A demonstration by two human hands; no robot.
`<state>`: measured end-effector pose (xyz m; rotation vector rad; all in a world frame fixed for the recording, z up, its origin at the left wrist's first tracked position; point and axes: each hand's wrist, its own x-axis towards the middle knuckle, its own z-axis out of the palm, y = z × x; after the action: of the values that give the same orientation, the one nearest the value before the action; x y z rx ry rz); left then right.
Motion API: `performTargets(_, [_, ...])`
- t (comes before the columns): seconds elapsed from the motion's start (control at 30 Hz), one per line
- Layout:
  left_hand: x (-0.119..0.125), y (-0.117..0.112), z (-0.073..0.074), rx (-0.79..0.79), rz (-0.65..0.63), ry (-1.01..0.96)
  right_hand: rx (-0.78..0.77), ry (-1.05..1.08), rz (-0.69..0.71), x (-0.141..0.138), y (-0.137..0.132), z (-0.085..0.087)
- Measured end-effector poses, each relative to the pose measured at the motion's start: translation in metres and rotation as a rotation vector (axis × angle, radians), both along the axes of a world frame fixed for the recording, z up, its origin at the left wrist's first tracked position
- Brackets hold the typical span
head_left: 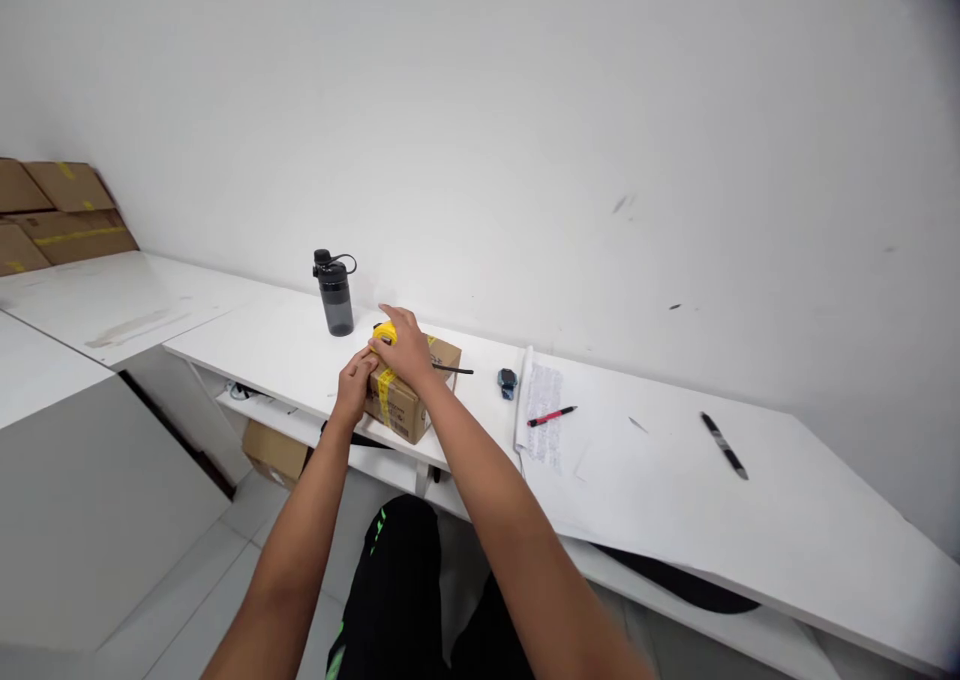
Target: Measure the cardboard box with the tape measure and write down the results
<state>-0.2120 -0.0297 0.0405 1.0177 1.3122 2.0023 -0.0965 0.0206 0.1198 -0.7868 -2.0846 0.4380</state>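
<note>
A small cardboard box (401, 410) with a band of yellow tape stands near the front edge of the white table. Over its top, my right hand (409, 345) is closed around what looks like a yellow tape measure (385, 333), its forefinger lifted. My left hand (356, 385) is at the box's left upper edge, fingers bent together close beside the tape measure. What those fingertips pinch is hidden. From under my right wrist a thin black stick-like piece (455, 369) juts out to the right over the box.
A dark water bottle (335, 295) stands behind the box at left. To the right lie a watch (507, 382), a written notepad (544, 400), a red pen (551, 417) and a black pen (724, 445). Stacked cartons (71, 235) are far left; another carton (274, 452) sits below the tabletop.
</note>
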Motion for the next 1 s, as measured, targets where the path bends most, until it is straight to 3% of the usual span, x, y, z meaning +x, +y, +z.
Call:
performTargets(0.2, [0.003,-0.003,0.005,0.011,-0.01,0.034,-0.065,-0.172,-0.039,0.004,0.0,0.011])
performTargets(0.37, [0.003,-0.002,0.005,0.014,-0.019,0.026,0.042,-0.332,-0.054,0.016,-0.008,0.021])
performTargets(0.67, [0.004,0.0,0.004,0.004,-0.048,0.103,-0.041,-0.374,-0.118,0.105,-0.034,0.02])
performTargets(0.77, [0.005,0.0,0.006,-0.002,-0.033,0.132,-0.069,-0.362,-0.137,0.122,-0.038,0.019])
performTargets(0.87, [-0.003,-0.002,0.014,-0.025,-0.05,0.228,-0.077,-0.343,-0.154,0.123,-0.038,0.019])
performTargets(1.0, [-0.018,-0.004,0.038,-0.193,-0.141,0.327,-0.107,-0.326,-0.136,0.119,-0.037,0.022])
